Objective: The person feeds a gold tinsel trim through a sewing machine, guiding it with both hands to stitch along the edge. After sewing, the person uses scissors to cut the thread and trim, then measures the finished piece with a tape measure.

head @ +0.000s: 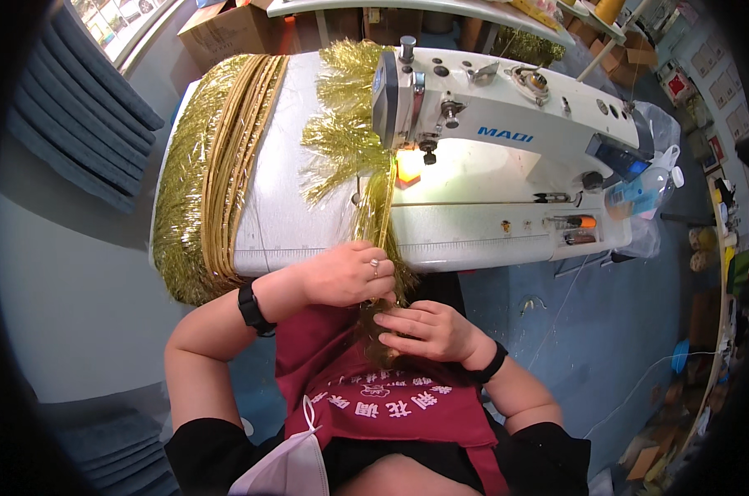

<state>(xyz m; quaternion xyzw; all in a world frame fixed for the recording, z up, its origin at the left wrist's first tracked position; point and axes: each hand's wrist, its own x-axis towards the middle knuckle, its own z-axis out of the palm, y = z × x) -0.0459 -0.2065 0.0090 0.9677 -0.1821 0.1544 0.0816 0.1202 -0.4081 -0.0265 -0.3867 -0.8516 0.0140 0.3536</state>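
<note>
Gold tinsel fringe runs from under the needle area of a white MAQI sewing machine over the table's near edge to the lap. My left hand, with a ring, pinches the fringe's gold band just below that edge. Close beside it, lower and to the right, my right hand lies with its fingers on the fringe's lower part, over a dark red apron. The fingertips of both hands are partly hidden by tinsel. At the table's left end a thick bundle of the same fringe is draped, its gold bands stacked in rows.
A tray with an orange-handled tool is set into the table's right end, near a plastic bottle. Cardboard boxes stand behind. A blue-grey curtain hangs at left. Loose threads trail over the floor at right.
</note>
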